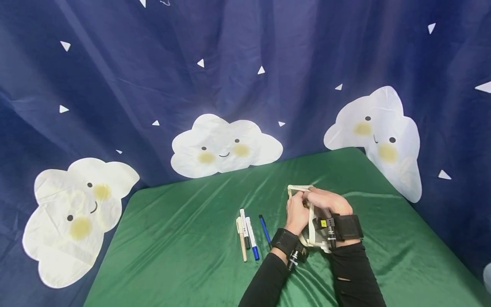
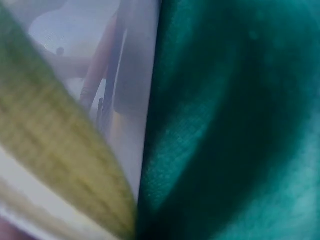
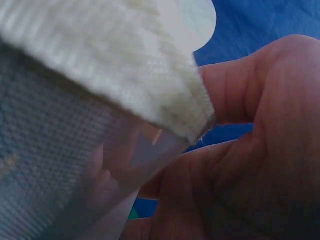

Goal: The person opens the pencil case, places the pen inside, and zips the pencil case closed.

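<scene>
A see-through pouch with cream fabric trim stands on the green cloth, under both hands. My left hand grips its upper part from the left, its fingertips meeting those of the other hand. From the right, my right hand holds the pouch near the top; in the right wrist view its finger and thumb are at a corner of the trim, beside greyish mesh. The left wrist view shows clear plastic and a yellowish woven band close up. What lies inside the pouch is hidden.
Left of the hands lie a beige pen, a white marker with a black end and a white marker with a blue end. A blue pen lies close to the left wrist. A blue curtain hangs behind the green-covered table.
</scene>
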Demonstrator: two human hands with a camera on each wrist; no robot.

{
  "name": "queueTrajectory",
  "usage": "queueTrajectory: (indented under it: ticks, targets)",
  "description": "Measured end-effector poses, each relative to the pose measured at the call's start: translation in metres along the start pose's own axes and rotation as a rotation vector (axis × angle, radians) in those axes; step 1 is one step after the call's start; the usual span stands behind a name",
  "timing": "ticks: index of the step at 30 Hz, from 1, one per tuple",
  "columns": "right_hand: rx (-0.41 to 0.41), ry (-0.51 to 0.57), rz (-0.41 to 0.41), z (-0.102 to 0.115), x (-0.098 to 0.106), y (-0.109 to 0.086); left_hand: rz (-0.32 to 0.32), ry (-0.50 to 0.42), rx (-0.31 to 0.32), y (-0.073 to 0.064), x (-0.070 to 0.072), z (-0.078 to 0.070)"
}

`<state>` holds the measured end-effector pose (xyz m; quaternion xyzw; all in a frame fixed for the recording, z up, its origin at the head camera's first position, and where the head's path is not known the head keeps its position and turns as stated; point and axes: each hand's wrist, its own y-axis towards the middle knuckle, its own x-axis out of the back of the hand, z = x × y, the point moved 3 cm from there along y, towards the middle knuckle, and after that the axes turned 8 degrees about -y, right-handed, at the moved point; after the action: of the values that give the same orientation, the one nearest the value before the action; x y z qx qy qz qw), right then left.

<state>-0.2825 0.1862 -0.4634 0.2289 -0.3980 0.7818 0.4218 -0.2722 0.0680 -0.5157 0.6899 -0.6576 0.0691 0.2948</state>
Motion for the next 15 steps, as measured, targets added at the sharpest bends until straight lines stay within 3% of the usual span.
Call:
queueTrajectory:
  ticks: [10,15]
  targets:
    - [-0.009,0.024,-0.007,-0.0012,-0.0016,-0.0026,-0.021,0.059,-0.075,-0.0007,-0.0010,-0.0010]
    - [-0.006,0.016,-0.009,-0.0022,-0.0019,-0.0016,-0.048,0.060,-0.084,0.0001,-0.0016,-0.0014]
